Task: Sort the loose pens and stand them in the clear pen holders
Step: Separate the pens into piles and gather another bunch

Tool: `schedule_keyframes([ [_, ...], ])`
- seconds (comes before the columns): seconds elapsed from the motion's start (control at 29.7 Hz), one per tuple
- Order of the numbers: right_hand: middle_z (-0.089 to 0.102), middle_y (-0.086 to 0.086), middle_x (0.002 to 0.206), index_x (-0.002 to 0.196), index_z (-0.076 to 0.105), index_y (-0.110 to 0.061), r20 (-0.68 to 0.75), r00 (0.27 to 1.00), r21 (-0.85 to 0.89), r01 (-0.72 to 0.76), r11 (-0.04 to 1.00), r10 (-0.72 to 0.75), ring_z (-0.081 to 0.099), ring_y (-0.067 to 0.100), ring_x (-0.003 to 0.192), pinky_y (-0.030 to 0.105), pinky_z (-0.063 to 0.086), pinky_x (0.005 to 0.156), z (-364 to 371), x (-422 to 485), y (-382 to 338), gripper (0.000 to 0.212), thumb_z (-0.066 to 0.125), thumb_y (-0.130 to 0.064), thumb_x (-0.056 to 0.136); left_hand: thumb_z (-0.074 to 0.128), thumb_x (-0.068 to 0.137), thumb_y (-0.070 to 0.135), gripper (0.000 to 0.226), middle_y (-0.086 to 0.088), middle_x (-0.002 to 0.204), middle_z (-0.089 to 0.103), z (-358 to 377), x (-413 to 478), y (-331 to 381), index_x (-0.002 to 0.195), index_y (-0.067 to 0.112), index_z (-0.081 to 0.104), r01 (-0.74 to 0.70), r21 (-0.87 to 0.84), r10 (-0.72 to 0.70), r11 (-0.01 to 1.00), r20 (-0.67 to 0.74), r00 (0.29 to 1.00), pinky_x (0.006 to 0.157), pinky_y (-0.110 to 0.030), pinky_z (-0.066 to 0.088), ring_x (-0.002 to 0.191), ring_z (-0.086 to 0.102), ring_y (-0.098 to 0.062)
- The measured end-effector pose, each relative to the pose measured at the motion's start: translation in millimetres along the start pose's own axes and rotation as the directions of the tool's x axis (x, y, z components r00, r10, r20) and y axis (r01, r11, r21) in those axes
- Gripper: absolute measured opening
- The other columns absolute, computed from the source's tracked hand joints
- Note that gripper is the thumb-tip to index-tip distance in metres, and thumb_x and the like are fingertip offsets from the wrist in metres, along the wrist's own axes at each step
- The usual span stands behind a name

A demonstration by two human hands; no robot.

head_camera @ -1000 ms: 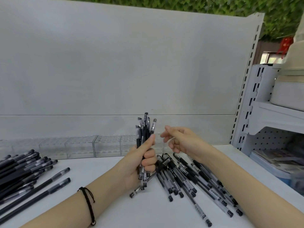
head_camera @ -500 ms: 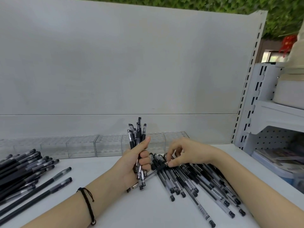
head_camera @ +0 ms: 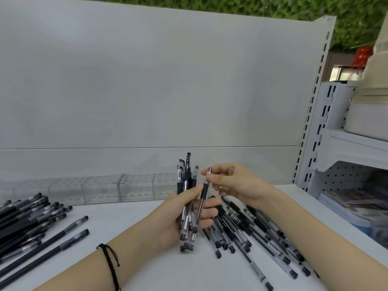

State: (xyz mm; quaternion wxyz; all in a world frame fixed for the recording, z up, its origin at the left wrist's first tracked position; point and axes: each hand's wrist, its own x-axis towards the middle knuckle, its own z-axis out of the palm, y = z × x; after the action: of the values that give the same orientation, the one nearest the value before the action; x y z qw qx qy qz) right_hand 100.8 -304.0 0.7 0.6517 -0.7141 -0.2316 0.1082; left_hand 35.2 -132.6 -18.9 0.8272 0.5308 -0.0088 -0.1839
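My left hand (head_camera: 178,215) grips an upright bundle of clear-barrelled black pens (head_camera: 186,185), thumb pressed across them. My right hand (head_camera: 233,181) pinches the top of one more black pen (head_camera: 203,198) and holds it upright against the bundle, its lower end between my left fingers. A pile of loose pens (head_camera: 252,232) lies on the white shelf under and right of both hands. A row of clear pen holders (head_camera: 100,187) stands along the back panel; they look empty.
A second heap of dark pens (head_camera: 27,219) lies at the left edge, with two long ones (head_camera: 52,244) apart from it. A white pegboard shelf unit (head_camera: 340,164) with stacked goods stands to the right.
My right hand has lifted one pen out of the pile on the shelf and brought it up beside the bundle in my left hand.
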Motion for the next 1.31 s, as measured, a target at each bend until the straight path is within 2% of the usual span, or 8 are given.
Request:
schedule_keyframes([
  [0.2, 0.066, 0.003, 0.077, 0.096, 0.067, -0.006, -0.075, 0.987, 0.001, -0.139, 0.99, 0.139, 0.05, 0.007, 0.052, 0.017, 0.04, 0.045, -0.7, 0.7, -2.3, 0.031, 0.074, -0.028, 0.076, 0.066, 0.086, 0.019, 0.016, 0.0, 0.061, 0.048, -1.4, 3.2, -4.1, 0.09, 0.013, 0.053, -0.037, -0.014, 0.037, 0.999, 0.014, 0.999, 0.038, -0.019, 0.035, 0.042, 0.036, -0.007],
  [0.27, 0.064, 0.0, 0.069, 0.086, 0.065, -0.008, -0.152, 0.974, -0.211, -0.197, 0.957, 0.167, 0.046, 0.006, 0.048, 0.017, 0.037, 0.043, -6.3, -0.9, -1.8, 0.024, 0.075, -0.029, 0.079, 0.066, 0.087, 0.017, 0.019, 0.002, 0.059, 0.045, -3.3, 4.5, -3.6, 0.082, 0.014, 0.047, -0.045, -0.027, 0.045, 0.999, 0.004, 0.999, 0.038, -0.017, 0.031, 0.041, 0.033, -0.006],
  [0.4, 0.058, -0.003, 0.062, 0.072, 0.066, -0.017, -0.204, 0.969, -0.688, -0.244, 0.683, 0.141, 0.048, 0.012, 0.054, 0.024, 0.038, 0.05, -8.7, -2.1, 7.2, 0.029, 0.079, -0.043, 0.075, 0.069, 0.079, 0.019, 0.022, 0.002, 0.057, 0.045, -2.0, 5.1, -4.1, 0.085, 0.012, 0.049, -0.049, -0.044, 0.048, 0.998, -0.008, 0.999, 0.038, -0.017, 0.03, 0.04, 0.033, -0.007],
  [0.57, 0.072, 0.006, 0.086, 0.084, 0.073, -0.011, -0.215, 0.964, -0.823, -0.264, 0.502, 0.155, 0.065, 0.018, 0.081, 0.029, 0.05, 0.07, 0.6, 3.2, 16.1, 0.043, 0.078, -0.052, 0.07, 0.073, 0.07, 0.02, 0.021, -0.004, 0.063, 0.06, -0.8, 4.7, -4.2, 0.08, 0.006, 0.061, -0.028, -0.062, 0.025, 0.998, -0.047, 0.999, 0.04, -0.021, 0.047, 0.041, 0.051, -0.011],
  [0.77, 0.057, 0.002, 0.069, 0.089, 0.072, -0.003, -0.236, 0.949, -0.804, -0.312, 0.506, 0.208, 0.05, 0.013, 0.061, 0.023, 0.038, 0.055, 1.8, 3.9, 9.2, 0.043, 0.079, -0.041, 0.071, 0.064, 0.088, 0.014, 0.02, -0.011, 0.09, 0.074, -3.6, 5.9, -3.5, 0.109, 0.011, 0.065, -0.024, -0.128, 0.018, 0.991, -0.045, 0.999, 0.056, -0.032, 0.059, 0.057, 0.066, -0.017],
  [0.94, 0.048, 0.004, 0.066, 0.074, 0.063, 0.002, -0.245, 0.945, -0.834, -0.319, 0.45, 0.216, 0.044, 0.017, 0.064, 0.026, 0.031, 0.057, 12.1, 8.6, 10.9, 0.03, 0.074, -0.026, 0.07, 0.062, 0.087, 0.018, 0.026, 0.0, 0.064, 0.054, -4.8, 8.9, -2.4, 0.113, 0.02, 0.065, -0.103, -0.126, 0.107, 0.987, 0.018, 0.994, 0.043, -0.023, 0.044, 0.045, 0.044, -0.009],
  [1.04, 0.047, 0.005, 0.074, 0.097, 0.064, 0.011, -0.238, 0.939, -0.808, -0.333, 0.485, 0.249, 0.042, 0.016, 0.068, 0.025, 0.03, 0.06, 11.3, 9.4, 11.2, 0.043, 0.075, -0.022, 0.072, 0.068, 0.077, 0.026, 0.033, 0.004, 0.058, 0.041, -2.9, 8.1, -1.8, 0.11, 0.02, 0.065, -0.092, -0.139, 0.093, 0.986, 0.005, 0.996, 0.039, -0.019, 0.034, 0.043, 0.033, -0.007],
  [1.31, 0.054, 0.003, 0.064, 0.072, 0.061, -0.017, -0.215, 0.924, -0.677, -0.375, 0.633, 0.316, 0.047, 0.017, 0.059, 0.021, 0.033, 0.044, 0.5, 5.8, 6.8, 0.023, 0.082, -0.027, 0.073, 0.074, 0.071, 0.025, 0.038, 0.002, 0.058, 0.048, -5.8, 8.5, -0.9, 0.105, 0.018, 0.061, -0.076, -0.123, 0.069, 0.99, -0.058, 0.996, 0.038, -0.02, 0.037, 0.042, 0.04, -0.009],
])
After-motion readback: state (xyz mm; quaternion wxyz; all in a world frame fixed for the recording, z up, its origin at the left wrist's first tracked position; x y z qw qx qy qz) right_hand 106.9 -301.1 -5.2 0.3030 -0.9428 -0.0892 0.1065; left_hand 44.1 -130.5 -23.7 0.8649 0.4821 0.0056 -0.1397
